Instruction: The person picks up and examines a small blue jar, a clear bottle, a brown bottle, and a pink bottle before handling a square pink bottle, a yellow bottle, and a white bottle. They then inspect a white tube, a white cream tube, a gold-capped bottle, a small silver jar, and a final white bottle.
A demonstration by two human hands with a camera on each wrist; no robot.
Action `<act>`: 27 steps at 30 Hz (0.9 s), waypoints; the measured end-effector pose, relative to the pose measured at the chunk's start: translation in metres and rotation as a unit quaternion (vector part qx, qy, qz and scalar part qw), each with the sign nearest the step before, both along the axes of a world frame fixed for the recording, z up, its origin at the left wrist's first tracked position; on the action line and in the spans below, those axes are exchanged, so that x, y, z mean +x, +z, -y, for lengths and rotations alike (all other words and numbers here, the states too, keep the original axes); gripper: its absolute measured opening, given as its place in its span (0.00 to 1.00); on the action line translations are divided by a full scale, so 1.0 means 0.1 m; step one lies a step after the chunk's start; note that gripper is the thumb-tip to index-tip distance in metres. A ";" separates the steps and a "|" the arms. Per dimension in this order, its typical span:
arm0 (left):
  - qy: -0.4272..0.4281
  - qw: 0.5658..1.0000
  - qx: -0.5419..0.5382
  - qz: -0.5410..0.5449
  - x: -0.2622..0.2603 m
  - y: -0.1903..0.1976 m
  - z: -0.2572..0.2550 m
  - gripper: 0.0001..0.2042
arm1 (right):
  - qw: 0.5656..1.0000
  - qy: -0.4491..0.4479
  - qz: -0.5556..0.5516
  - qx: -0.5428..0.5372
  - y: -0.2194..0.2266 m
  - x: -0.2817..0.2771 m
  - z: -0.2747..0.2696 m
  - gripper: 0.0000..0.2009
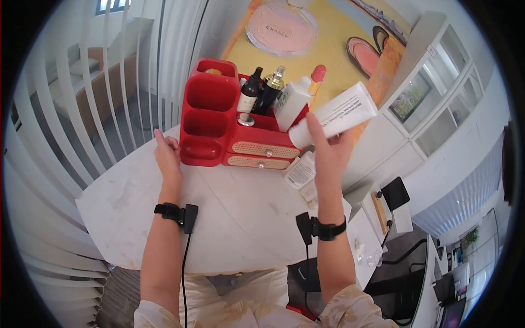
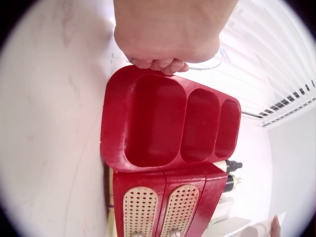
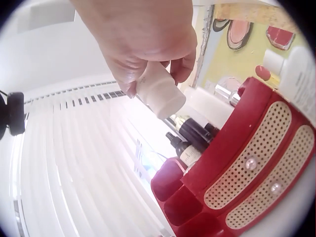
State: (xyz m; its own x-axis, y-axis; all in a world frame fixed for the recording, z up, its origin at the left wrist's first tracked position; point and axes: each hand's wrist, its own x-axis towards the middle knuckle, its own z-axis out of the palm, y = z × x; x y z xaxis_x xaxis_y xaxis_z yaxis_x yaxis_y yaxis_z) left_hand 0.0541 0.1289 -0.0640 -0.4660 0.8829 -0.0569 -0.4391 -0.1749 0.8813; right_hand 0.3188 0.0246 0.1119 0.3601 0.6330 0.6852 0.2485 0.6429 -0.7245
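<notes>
In the head view, my right hand holds a white tube with printed text between thumb and fingers, above the right end of a red organizer. The tube slants, cap end down to the left. The right wrist view shows the hand around the tube, its cap clear of the organizer. My left hand is at the organizer's left side, fingers partly curled, holding nothing. In the left wrist view that hand's fingertips are against or very near the red rim; contact is unclear.
A dark dropper bottle, a gold-topped bottle and a white bottle stand in the organizer. Another white bottle is beside its right end on the marble table. Blinds hang at left; a painting is behind.
</notes>
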 end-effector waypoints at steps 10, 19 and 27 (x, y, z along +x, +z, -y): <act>-0.018 1.000 0.003 0.007 0.00 0.03 0.05 0.32 | 0.976 -0.165 -0.015 -0.141 -0.59 1.25 1.25 0.20; -0.029 0.999 0.008 0.014 -0.01 0.00 0.04 0.32 | 0.951 -0.198 0.023 -0.235 -1.36 1.53 1.40 0.14; -0.022 1.000 0.018 0.007 0.01 0.01 0.04 0.32 | 0.948 -0.208 0.039 -0.239 -1.48 1.48 1.37 0.14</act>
State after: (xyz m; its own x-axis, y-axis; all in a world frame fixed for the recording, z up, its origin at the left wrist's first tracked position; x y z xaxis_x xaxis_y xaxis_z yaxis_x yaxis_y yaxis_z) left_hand 0.0547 0.1246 -0.0633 -0.4263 0.9041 -0.0306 -0.4598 -0.1875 0.8680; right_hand 0.4666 -0.1128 -0.0363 0.6072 0.6921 0.3903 0.4729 0.0799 -0.8775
